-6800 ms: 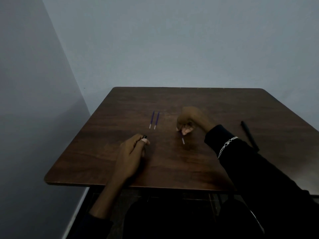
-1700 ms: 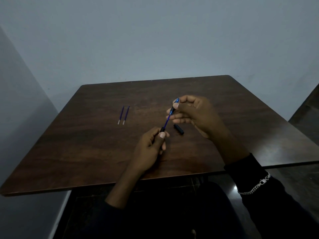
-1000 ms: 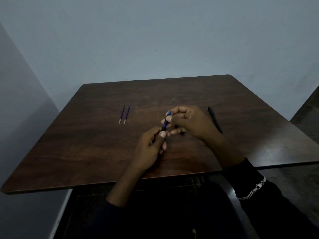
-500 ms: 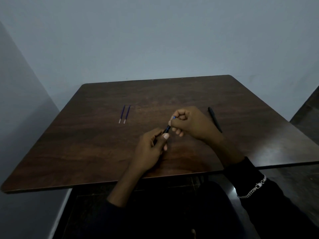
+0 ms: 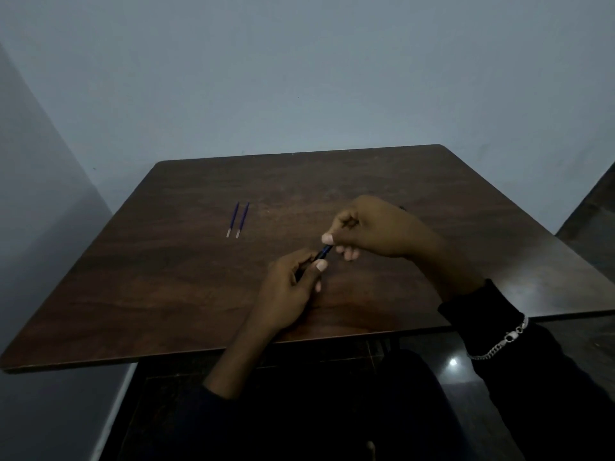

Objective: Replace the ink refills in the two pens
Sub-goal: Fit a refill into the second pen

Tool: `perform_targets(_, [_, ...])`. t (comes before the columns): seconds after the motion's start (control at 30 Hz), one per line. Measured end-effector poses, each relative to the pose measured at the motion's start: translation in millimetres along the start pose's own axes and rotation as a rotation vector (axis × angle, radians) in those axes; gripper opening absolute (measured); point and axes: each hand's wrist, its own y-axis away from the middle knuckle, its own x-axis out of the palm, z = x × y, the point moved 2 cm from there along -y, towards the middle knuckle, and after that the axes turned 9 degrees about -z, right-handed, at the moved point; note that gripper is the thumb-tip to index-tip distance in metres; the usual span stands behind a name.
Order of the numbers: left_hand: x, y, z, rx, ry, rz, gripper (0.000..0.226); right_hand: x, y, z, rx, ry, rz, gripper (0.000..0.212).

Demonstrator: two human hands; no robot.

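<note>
Hands meet over the middle of the counter, nearer its front edge. The left hand is curled round a dark pen barrel, and the right hand pinches a blue refill that sticks out of the barrel's end. Two more refills lie side by side, not touching, toward the counter's far left corner. A chain bracelet sits over the right sleeve.

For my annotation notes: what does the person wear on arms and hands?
The left hand and right hand are bare. Both arms have dark long sleeves; the left sleeve leaves the forearm uncovered. A silver chain bracelet lies over the right sleeve.
</note>
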Motion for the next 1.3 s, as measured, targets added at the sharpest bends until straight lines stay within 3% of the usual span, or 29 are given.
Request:
perform_targets(0.1, [0.1,0.9,-2.1,-0.005,-0.003,0.002,0.034,9.6,-0.6,3.3,0.046,0.191,-0.089,0.066])
perform_targets(0.17, [0.0,1.3,-3.4,-0.001,-0.008,-0.003,0.035,10.2,0.8,2.9,0.065,0.171,-0.112,0.078])
perform_targets(0.2, [-0.3,1.3,-3.6,-0.001,-0.008,-0.008,0.034,8.2,1.9,2.8,0.069,0.094,-0.099,0.073])
perform_targets(0.27, [-0.6,0.9,-3.6,-0.007,0.000,-0.012,0.033,3.8,2.7,1.0,0.041,-0.096,-0.032,0.040])
perform_targets(0.33, [-0.5,0.7,-3.1,-0.008,-0.001,-0.008,0.032,1.5,3.1,0.1,0.004,-0.133,0.016,0.018])
perform_targets(0.37, [-0.5,0.6,-2.7,-0.003,-0.010,-0.007,0.032,2.3,3.0,-0.2,0.000,-0.077,0.014,0.020])
perform_targets(0.47, [-0.9,1.3,-2.4,-0.003,-0.009,-0.006,0.033,7.9,1.6,4.4,0.037,0.138,-0.044,0.056])
perform_targets(0.53, [-0.7,1.7,-3.0,-0.015,0.015,-0.006,0.032,6.9,1.8,5.5,0.085,0.131,-0.089,0.071])
perform_targets(0.6, [-0.7,1.2,-3.7,-0.016,0.020,-0.014,0.034,2.7,2.5,3.9,0.087,-0.005,-0.071,0.063])
perform_targets(0.67, [-0.9,0.4,-3.3,-0.014,0.002,-0.021,0.036,0.6,3.2,1.6,0.029,-0.105,0.007,0.030])
perform_targets(0.73, [-0.8,0.2,-2.8,-0.013,-0.010,-0.018,0.036,2.5,4.1,-1.1,-0.017,-0.100,0.031,0.014])
perform_targets(0.87, [-1.0,1.4,-4.5,-0.010,-0.005,-0.011,0.034,12.2,3.0,0.2,0.010,0.137,-0.059,0.048])
perform_targets(0.93, [-0.9,1.2,-6.3,-0.008,-0.005,-0.008,0.034,12.9,3.0,-0.3,0.030,0.142,-0.115,0.060])
perform_targets(1.0, [-1.3,0.5,-6.7,-0.008,-0.005,-0.018,0.034,7.9,3.6,-0.9,0.045,0.025,-0.120,0.059])
perform_targets(1.1, [-1.5,0.1,-5.2,-0.017,-0.005,-0.031,0.035,1.6,3.4,-4.2,0.023,-0.178,-0.035,0.027])
perform_targets(1.17, [-0.6,0.6,-4.4,-0.018,-0.015,-0.023,0.034,1.9,3.8,-6.1,0.005,-0.164,-0.024,0.015])
perform_targets(1.3, [-0.9,1.1,-4.7,-0.016,-0.013,-0.036,0.034,10.7,3.7,-2.6,-0.006,0.045,-0.121,0.045])
